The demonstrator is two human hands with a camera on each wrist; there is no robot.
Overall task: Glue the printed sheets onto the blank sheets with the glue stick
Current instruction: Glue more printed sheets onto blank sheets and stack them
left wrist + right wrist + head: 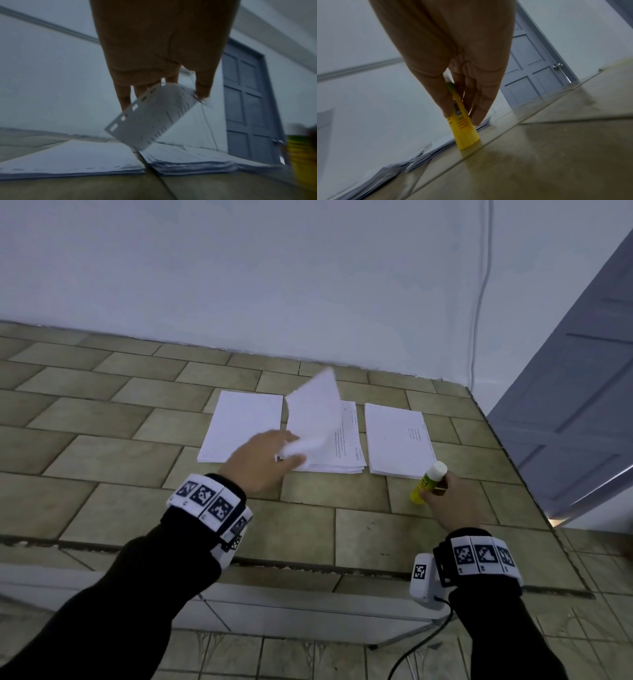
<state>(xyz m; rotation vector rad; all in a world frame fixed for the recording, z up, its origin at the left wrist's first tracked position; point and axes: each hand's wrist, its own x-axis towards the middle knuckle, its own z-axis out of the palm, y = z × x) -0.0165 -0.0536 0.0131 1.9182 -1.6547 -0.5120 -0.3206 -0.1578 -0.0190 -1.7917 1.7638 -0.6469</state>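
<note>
A person works at a tiled bench [113,453] set against a pale wall [239,268], both arms in dark sleeves with patterned wristbands.

The left hand [262,462] grasps a single printed sheet [313,412], lifted and curling above the middle stack of printed sheets [346,440]. From the left wrist view, the thumb and the fingers [124,97] pinch the sheet's near edge, which has a row of punched slots; the sheet hangs tilted, clear of the stack below.

To the left of the middle stack lies a stack of blank sheets [239,426]; to the right lies a third stack [397,440] with a few printed lines showing.

The right hand [452,501] grasps a yellow glue stick [428,482] with a white cap, just beside the third stack's near right corner. In the right wrist view its fingers [481,102] and thumb close around the tube's upper part while the base touches the bench.

A blue-grey panelled door [579,405] stands to the right.
</note>
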